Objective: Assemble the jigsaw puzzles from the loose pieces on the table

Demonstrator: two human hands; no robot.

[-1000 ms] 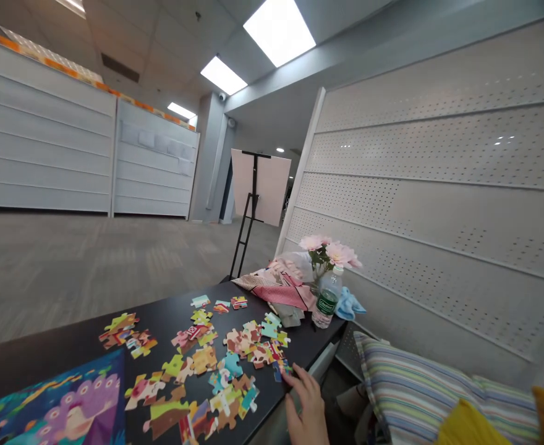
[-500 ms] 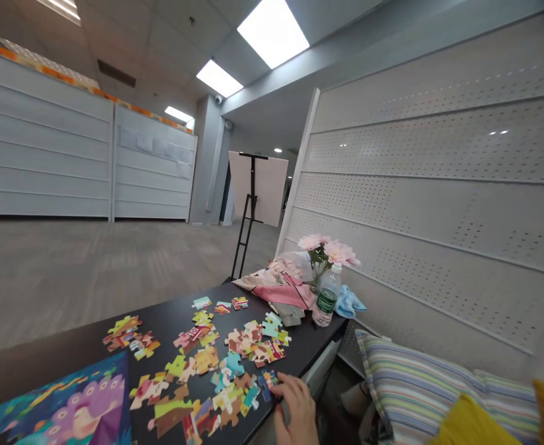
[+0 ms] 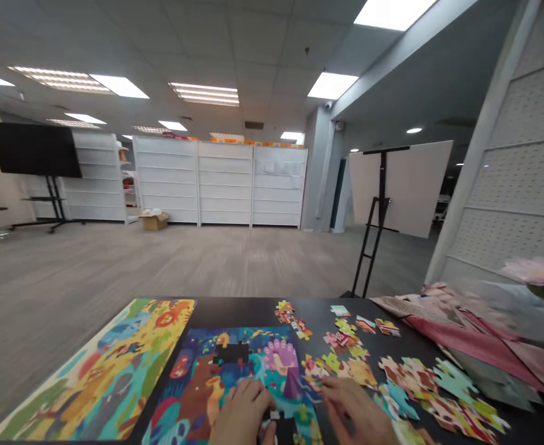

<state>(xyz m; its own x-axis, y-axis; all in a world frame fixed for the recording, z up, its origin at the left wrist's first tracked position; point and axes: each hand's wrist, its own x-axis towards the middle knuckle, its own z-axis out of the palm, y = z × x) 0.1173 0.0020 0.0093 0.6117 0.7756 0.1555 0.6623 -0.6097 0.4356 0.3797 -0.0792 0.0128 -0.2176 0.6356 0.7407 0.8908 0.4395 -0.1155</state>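
My left hand (image 3: 246,413) is over the lower part of a dark blue animal jigsaw puzzle (image 3: 279,377), its fingers curled and the thumb drawn in. Something small and pale shows at its fingertips, too covered to name. A black gap (image 3: 287,429) lies beside that hand, and another gap (image 3: 232,353) is higher up in the picture. At the puzzle's right edge is my right hand (image 3: 358,411), blurred by motion. Its fingers are closed on a bluish puzzle piece (image 3: 313,390). Loose puzzle pieces (image 3: 360,372) lie around it.
A finished-looking yellow animal puzzle (image 3: 109,371) lies at the table's left. Crumpled pink cloth wrapping (image 3: 467,334) and pale pink flowers (image 3: 538,272) are at the right. Beyond the table stand an easel (image 3: 381,204), a cardboard box (image 3: 154,220) and a screen (image 3: 33,150).
The view has swung left, bringing both puzzles into sight. My right hand has moved from the loose blue pieces to the blue puzzle's edge. My left hand has come into view.
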